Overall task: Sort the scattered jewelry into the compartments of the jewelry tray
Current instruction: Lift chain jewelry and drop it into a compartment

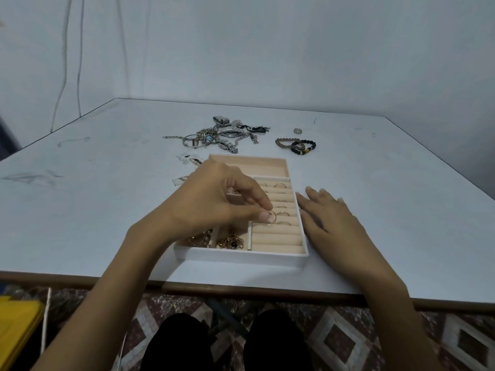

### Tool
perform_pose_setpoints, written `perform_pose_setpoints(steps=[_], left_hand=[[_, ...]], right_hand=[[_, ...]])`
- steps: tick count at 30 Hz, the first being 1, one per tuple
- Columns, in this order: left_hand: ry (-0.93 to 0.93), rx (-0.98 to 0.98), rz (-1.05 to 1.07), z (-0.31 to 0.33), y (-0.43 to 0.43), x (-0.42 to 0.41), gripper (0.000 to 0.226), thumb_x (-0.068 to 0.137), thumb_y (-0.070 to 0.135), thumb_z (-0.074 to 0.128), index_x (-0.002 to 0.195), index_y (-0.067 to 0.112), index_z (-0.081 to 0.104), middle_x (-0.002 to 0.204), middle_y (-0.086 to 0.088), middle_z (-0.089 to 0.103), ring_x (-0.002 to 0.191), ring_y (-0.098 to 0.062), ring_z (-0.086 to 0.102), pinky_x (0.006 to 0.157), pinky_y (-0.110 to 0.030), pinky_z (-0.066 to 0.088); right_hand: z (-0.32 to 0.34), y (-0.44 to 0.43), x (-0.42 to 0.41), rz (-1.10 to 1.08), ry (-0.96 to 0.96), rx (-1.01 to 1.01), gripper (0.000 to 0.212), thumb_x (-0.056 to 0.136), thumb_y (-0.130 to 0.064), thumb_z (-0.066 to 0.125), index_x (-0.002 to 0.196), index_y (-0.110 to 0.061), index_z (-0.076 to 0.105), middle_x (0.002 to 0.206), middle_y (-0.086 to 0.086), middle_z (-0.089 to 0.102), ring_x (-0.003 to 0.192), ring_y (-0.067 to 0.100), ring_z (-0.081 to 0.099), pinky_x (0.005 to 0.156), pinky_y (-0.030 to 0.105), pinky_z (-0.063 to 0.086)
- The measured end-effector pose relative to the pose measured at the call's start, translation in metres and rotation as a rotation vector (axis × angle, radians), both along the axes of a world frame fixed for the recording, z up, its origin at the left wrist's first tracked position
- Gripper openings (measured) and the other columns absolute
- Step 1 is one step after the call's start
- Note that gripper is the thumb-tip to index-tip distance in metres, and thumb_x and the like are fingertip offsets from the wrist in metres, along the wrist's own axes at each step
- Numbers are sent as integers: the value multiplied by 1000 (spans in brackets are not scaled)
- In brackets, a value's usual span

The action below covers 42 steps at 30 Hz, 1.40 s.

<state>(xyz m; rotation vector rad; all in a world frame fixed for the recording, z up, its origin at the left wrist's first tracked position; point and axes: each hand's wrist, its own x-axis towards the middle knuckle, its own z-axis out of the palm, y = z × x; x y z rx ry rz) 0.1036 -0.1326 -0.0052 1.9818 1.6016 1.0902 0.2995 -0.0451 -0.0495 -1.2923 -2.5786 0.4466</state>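
Note:
A white jewelry tray with a beige lining lies near the table's front edge. My left hand hovers over it and pinches a thin gold ring above the ring rolls on the tray's right side. Other rings sit in the slots further back. Gold chains and earrings fill the two front left compartments. My right hand lies flat on the table, touching the tray's right wall. Beyond the tray lie a heap of silver watches and chains, beaded bracelets and a lone silver ring.
Small clear packets with earrings lie left of the tray's far corner. The table's brown front edge runs just above my knees. A yellow object stands on the floor at the lower left.

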Motion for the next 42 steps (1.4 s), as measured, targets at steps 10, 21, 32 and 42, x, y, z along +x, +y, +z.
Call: perform_pose_setpoints(steps=[10, 21, 32, 42], left_hand=[[383, 100, -61, -2, 4, 1, 16, 70, 52, 70, 80, 41, 74, 73, 14, 70, 76, -5, 59, 85, -35, 38], [559, 120, -135, -1, 6, -1, 14, 76, 35, 64, 82, 39, 75, 83, 23, 71, 82, -1, 60, 86, -30, 35], [210, 114, -79, -6, 8, -28, 25, 79, 47, 65, 96, 30, 74, 91, 14, 71, 93, -8, 61, 81, -23, 47], [430, -157, 434, -53, 35, -118, 67, 85, 56, 25, 137, 20, 45, 143, -3, 44, 129, -23, 44, 103, -41, 35]], right_hand=[[0, 0, 0, -14, 7, -12, 47, 103, -35, 25, 150, -31, 24, 160, -6, 14, 148, 12, 5, 120, 33, -1], [0, -1, -1, -16, 6, 2, 46, 104, -35, 26, 150, -32, 25, 160, -7, 15, 148, 12, 6, 119, 31, -2], [2, -1, -1, -10, -13, -4, 46, 104, -34, 24, 150, -31, 23, 160, -7, 13, 148, 12, 4, 119, 31, -2], [1, 2, -2, 4, -76, 13, 47, 104, -35, 21, 151, -32, 18, 161, -8, 10, 148, 12, 2, 120, 33, -2]])
